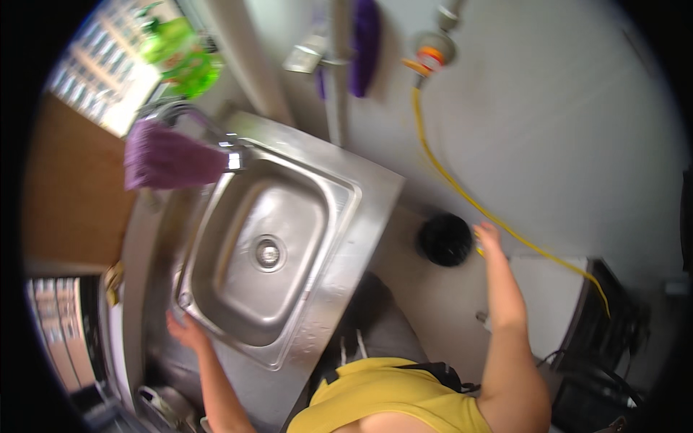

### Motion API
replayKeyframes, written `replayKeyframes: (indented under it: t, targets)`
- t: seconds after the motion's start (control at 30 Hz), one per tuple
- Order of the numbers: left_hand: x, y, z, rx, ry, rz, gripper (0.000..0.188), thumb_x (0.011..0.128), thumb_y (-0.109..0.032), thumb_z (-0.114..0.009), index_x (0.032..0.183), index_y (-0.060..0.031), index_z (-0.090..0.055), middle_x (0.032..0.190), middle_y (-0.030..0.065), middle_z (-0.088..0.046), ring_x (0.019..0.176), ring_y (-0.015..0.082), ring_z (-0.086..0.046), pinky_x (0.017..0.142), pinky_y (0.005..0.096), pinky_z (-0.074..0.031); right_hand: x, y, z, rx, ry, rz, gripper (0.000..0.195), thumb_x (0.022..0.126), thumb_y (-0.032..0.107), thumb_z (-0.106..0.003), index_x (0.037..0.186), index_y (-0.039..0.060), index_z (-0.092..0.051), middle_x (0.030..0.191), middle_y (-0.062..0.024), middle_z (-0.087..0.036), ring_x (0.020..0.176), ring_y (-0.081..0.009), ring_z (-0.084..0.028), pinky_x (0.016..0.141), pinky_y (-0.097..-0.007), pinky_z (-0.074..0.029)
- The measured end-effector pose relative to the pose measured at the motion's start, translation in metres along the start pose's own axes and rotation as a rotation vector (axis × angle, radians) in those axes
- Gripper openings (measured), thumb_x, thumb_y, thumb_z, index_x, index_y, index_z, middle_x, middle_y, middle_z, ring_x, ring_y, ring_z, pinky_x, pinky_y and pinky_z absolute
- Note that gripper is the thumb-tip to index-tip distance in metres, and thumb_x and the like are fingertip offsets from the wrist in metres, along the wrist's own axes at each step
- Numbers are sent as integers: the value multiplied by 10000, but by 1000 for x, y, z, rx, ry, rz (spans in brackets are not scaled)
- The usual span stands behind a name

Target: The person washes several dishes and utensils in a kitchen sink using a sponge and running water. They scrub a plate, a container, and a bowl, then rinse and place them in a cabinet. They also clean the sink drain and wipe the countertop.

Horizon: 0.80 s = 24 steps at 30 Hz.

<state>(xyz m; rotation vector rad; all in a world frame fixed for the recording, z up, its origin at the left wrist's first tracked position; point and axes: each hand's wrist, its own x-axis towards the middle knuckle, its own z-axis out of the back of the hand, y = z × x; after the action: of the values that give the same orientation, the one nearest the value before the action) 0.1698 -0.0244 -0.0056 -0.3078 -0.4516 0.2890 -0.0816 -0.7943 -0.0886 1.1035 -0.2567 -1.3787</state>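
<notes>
My left hand [187, 330] rests at the near left corner of the stainless steel sink [270, 216], its fingers spread on or just over the metal rim. Out to the right, my right hand [489, 236] is beside a black bin [445, 240] on the floor, with a small yellow and white item [479, 243] at its fingers; how it is held is blurred. The sink basin shows bare metal around its drain strainer [268, 253]. A purple cloth [170, 157] hangs over the faucet [233, 151] at the basin's far left side.
Green soap bottles [187, 59] stand by the window. A yellow hose [460, 189] runs down the wall from a valve [430, 57] to a black appliance [601, 319] at right. Pipes [338, 81] rise behind the sink. A metal pot [168, 408] sits at lower left.
</notes>
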Motion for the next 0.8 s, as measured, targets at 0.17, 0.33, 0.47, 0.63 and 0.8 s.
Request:
replayKeyframes:
  t: [0.17, 0.33, 0.47, 0.63, 0.8]
  targets:
    - [-26, -58, 9, -196, 51, 53, 527, 820, -161, -590, 1306, -38, -430, 1363, 179, -374, 1266, 345, -341, 1061, 435, -254, -98, 161, -48, 109, 455, 182, 272, 892, 270, -587, 723, 61, -543, 611, 2, -508, 510, -81, -459, 454, -234, -369]
    - [-56, -141, 37, -463, 266, -42, 490, 789, -113, -617, 1252, -43, -473, 1269, 161, -469, 1202, 325, -427, 1025, 418, -311, -218, 241, -159, 4, 813, 632, 307, 916, 249, -563, 679, 55, -544, 574, 44, -447, 521, -40, -394, 456, -233, -318]
    - [-76, -217, 52, -1151, 764, 142, 634, 780, -85, -671, 1344, -114, -383, 1258, 142, -470, 1081, 235, -516, 902, 359, -433, -319, 249, -245, 76, 1240, 659, 285, 936, 279, -525, 1084, 36, -547, 997, -63, -569, 919, -145, -539, 821, -281, -442]
    - [-45, -245, 56, -1377, 632, 419, 522, 831, -25, -608, 1309, -86, -409, 1150, 82, -543, 1033, 146, -541, 848, 280, -460, -381, 281, -267, 32, 1309, 1217, 425, 888, 285, -560, 1229, 41, -491, 1226, -150, -452, 1126, -269, -465, 961, -347, -380]
    - [51, -226, 66, -1328, 151, 178, 355, 825, 29, -541, 1163, -56, -472, 1031, 78, -581, 937, 144, -572, 805, 262, -464, -356, 371, -262, 117, 791, 1652, 471, 749, 136, -669, 1189, 40, -531, 1198, -173, -444, 1076, -316, -487, 922, -370, -412]
